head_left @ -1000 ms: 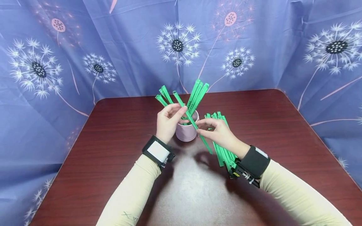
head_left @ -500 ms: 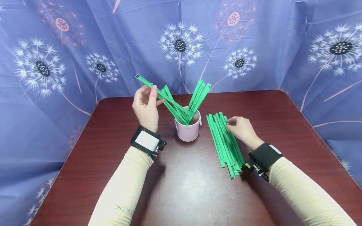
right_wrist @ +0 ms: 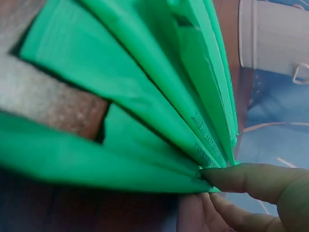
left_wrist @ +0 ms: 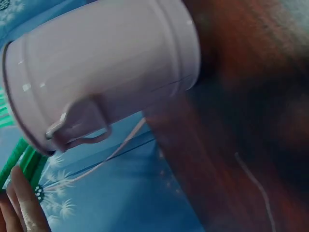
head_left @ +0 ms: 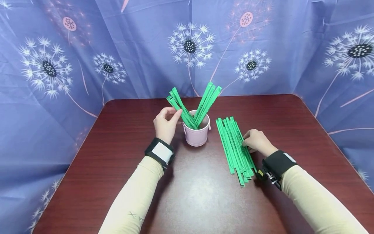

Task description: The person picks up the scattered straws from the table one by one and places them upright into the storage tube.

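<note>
A small pale pink bucket (head_left: 196,138) stands upright on the table, holding several green wrapped straws. Some of its straws (head_left: 176,100) lean left and others (head_left: 208,100) lean right. My left hand (head_left: 166,125) pinches a straw of the left-leaning group, just above the rim. In the left wrist view only its fingertips (left_wrist: 24,203) show, against the green straws. To the bucket's right lies a pile of green wrapped straws (head_left: 232,143). At that pile's right side my right hand (head_left: 258,142) pinches a straw (right_wrist: 87,162) between thumb and fingers, as the right wrist view shows.
The dark red-brown wooden table (head_left: 122,146) reaches back to a blue curtain (head_left: 146,48) with dandelion prints, which also hangs along both sides. Small handles (left_wrist: 82,125) stick out from the bucket's side.
My left hand swung left and up with a straw, then came back down to the bucket, where the straw now stands. My right hand let go of that straw and moved right to the pile.
</note>
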Tool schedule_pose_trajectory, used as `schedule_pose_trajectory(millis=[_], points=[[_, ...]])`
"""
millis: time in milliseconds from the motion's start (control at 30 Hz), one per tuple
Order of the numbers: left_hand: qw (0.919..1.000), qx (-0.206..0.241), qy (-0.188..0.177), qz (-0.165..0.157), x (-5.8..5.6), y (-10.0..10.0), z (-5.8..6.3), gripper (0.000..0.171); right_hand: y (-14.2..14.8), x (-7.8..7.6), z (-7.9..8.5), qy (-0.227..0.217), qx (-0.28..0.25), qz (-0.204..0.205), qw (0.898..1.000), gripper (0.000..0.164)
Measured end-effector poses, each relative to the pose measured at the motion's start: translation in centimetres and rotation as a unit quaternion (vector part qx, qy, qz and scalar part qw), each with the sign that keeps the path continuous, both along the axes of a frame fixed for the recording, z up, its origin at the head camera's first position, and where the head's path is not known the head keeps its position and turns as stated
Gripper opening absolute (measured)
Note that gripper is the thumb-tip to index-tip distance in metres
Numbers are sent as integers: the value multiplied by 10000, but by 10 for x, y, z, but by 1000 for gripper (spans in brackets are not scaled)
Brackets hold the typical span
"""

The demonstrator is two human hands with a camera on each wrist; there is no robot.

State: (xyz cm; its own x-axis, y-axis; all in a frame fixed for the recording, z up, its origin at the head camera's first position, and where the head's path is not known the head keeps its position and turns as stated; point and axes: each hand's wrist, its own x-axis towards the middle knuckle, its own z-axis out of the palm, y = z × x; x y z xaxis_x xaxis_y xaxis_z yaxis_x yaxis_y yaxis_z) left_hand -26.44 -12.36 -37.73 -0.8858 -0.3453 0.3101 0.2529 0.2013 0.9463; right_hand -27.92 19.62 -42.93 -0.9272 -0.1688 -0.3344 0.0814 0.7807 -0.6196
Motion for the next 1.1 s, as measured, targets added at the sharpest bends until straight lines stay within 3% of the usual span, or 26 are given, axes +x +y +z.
schedule_pose_trajectory(millis=[133,267,433,533,600,700,767,833,933,1100], points=[[9992,-230,-326,30,-1,-1,-5,23,3,-1,4,48,-195,-151,9997,38],[9982,-375,-453,98,0,1,-9,25,0,-1,21,418,-625,-651,9950,38],[9958,-895,-70,-192,9,14,-11,26,-21,4,55,1283,-1871,-878,9700,39],[9884,-1389,488,-376,14,25,-10,26,-40,11,72,1448,-2713,-783,9483,39],[9818,-1682,843,-271,16,31,-11,26,-51,15,80,1465,-3214,-763,9324,34],[9758,-1822,1208,102,18,35,-20,28,-65,19,87,1510,-4059,-800,8978,24],[9743,-1816,1276,386,18,35,-29,40,-71,19,91,1631,-4592,-825,8693,19],[9756,-1722,1223,594,18,36,-39,57,-75,19,96,1809,-4989,-818,8436,17],[9836,-1453,880,601,16,37,-51,82,-79,17,102,2084,-5336,-765,8161,13],[9948,-1016,-39,-42,13,39,-57,110,-86,10,110,2368,-5576,-743,7922,12]])
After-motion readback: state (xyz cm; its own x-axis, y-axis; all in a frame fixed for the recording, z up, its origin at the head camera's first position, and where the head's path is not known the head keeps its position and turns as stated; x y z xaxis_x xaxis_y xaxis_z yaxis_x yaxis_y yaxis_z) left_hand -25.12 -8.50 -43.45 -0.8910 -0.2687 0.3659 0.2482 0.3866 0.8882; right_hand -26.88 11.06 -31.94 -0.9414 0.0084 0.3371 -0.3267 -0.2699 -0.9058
